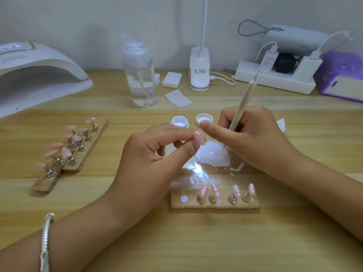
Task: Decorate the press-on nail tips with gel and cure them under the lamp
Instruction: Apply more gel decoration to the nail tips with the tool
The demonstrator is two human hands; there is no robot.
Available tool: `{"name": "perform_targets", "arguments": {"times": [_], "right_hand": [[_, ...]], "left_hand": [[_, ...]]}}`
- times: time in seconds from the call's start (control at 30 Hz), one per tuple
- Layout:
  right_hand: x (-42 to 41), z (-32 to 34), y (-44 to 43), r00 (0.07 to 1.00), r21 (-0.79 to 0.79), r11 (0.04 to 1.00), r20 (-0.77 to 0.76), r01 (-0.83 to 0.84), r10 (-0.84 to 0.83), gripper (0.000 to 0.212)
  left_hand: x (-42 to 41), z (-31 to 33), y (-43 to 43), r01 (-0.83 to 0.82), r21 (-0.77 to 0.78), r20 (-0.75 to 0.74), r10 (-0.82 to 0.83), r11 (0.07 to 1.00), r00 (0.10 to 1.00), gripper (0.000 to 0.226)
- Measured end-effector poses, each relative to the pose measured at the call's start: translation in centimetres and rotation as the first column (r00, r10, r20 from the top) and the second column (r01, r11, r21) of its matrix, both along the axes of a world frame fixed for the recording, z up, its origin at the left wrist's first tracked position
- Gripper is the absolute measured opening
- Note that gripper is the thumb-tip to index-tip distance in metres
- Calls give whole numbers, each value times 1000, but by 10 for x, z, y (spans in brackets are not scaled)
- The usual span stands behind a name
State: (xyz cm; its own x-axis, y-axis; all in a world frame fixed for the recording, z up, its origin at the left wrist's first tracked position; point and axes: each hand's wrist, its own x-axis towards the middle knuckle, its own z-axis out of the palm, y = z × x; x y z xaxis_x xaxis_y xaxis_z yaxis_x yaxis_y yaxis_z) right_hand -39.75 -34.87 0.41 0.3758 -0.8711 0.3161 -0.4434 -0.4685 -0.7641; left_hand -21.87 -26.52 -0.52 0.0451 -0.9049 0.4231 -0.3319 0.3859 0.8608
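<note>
My left hand point(155, 152) pinches a pink nail tip point(198, 137) between thumb and fingers at the table's middle. My right hand point(249, 138) grips a white dotting pen point(243, 103) like a pencil, its metal point down on a smear of white gel point(214, 156) on a clear palette sheet. In front stands a wooden holder point(214, 204) with several pink tips bearing white dots point(215, 190) and one bare white pad. An open gel pot point(179, 122) and its lid point(204, 119) lie behind the hands.
A white curing lamp point(37, 75) sits at far left. Two wooden holders with plain pink tips point(68, 152) lie left. A pump bottle point(140, 75), white pads point(172, 79), a desk lamp base point(199, 71), a power strip point(275, 79) and a purple device point(341, 75) line the back.
</note>
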Motion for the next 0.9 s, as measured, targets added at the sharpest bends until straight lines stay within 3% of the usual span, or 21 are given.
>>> {"name": "perform_targets", "arguments": {"times": [0.43, 0.73, 0.9], "right_hand": [[-2, -5, -1, 999, -7, 1000, -45, -7, 7, 50], [-2, 10, 6, 934, -160, 986, 358, 38, 22, 39], [-1, 22, 17, 874, -212, 976, 482, 42, 67, 32]], "left_hand": [[2, -1, -1, 1, -9, 7, -1, 1000, 1000, 7], [2, -2, 1, 24, 13, 21, -24, 1000, 1000, 9], [1, -1, 0, 31, 27, 35, -32, 999, 999, 8]]}}
